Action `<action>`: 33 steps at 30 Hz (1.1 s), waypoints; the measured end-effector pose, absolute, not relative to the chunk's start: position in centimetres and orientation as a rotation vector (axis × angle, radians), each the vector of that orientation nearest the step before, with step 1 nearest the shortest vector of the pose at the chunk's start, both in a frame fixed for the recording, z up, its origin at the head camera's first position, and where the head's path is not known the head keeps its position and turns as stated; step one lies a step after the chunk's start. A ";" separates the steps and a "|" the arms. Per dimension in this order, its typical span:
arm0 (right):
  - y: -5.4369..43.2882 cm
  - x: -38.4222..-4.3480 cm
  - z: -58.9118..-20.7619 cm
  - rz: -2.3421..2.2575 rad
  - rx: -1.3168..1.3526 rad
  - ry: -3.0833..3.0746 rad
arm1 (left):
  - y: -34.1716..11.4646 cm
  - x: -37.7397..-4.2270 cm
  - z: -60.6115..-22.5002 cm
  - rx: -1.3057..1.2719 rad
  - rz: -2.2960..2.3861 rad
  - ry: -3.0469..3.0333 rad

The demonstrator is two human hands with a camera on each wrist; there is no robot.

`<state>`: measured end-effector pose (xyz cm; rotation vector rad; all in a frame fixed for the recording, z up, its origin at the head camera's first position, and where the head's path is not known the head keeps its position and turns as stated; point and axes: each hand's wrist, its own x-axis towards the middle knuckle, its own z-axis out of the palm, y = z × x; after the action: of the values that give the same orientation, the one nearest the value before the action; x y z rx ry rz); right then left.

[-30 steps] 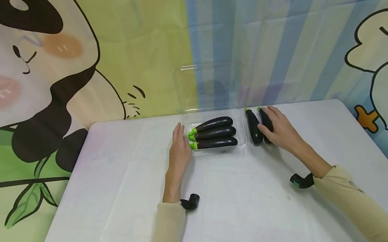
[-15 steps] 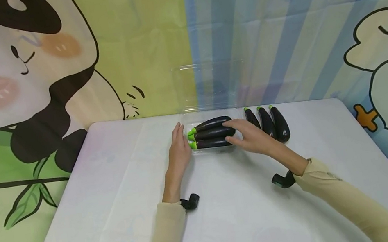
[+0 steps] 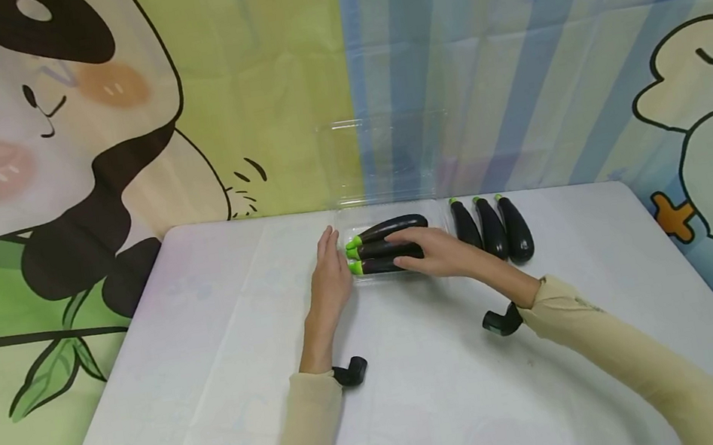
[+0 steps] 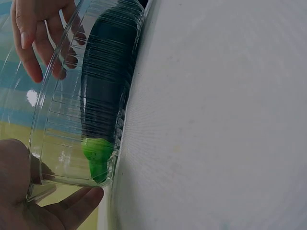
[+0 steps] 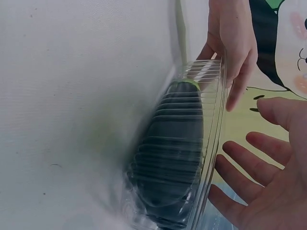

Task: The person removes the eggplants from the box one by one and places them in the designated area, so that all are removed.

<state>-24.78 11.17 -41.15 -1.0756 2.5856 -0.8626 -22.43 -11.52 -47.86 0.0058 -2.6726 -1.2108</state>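
Observation:
Three glossy dark eggplants (image 3: 391, 227) with green stem ends lie in a row inside a clear plastic box (image 3: 435, 213), stems to the left. My left hand (image 3: 330, 279) holds the box's left end, digits on both sides of its rim in the left wrist view. Over the box, my right hand (image 3: 439, 253) hangs with fingers spread and covers the right ends of the middle and nearest eggplants in the head view. The right wrist view shows its fingers (image 5: 244, 177) beside the rim, gripping nothing. Right of the box lie three more eggplants (image 3: 516, 230), stems away from me.
The box's raised clear lid (image 3: 387, 150) stands against the printed backdrop (image 3: 284, 96) behind the table. A white cloth covers the table (image 3: 420, 381). Small black cameras sit at the left wrist (image 3: 350, 373) and the right wrist (image 3: 503, 321).
My right hand has let go of an eggplant at the right and moved left over the box. That row of three now shows whole. The left hand has stayed at the box.

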 end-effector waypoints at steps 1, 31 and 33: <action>11.0 -24.9 -41.1 -0.860 -1.072 2.579 | -11.5 -22.4 -47.9 0.006 -1.210 -2.674; 7.0 -28.6 -42.8 -0.574 -1.094 2.340 | -11.6 -22.6 -47.8 0.009 -1.226 -2.689; 7.0 -28.7 -42.9 -0.558 -1.076 2.334 | -11.5 -22.5 -47.8 0.002 -1.222 -2.681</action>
<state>-28.69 6.95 -42.86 -1.0764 2.3345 -0.5582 -22.53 -11.54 -47.85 0.0019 -2.6811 -1.2223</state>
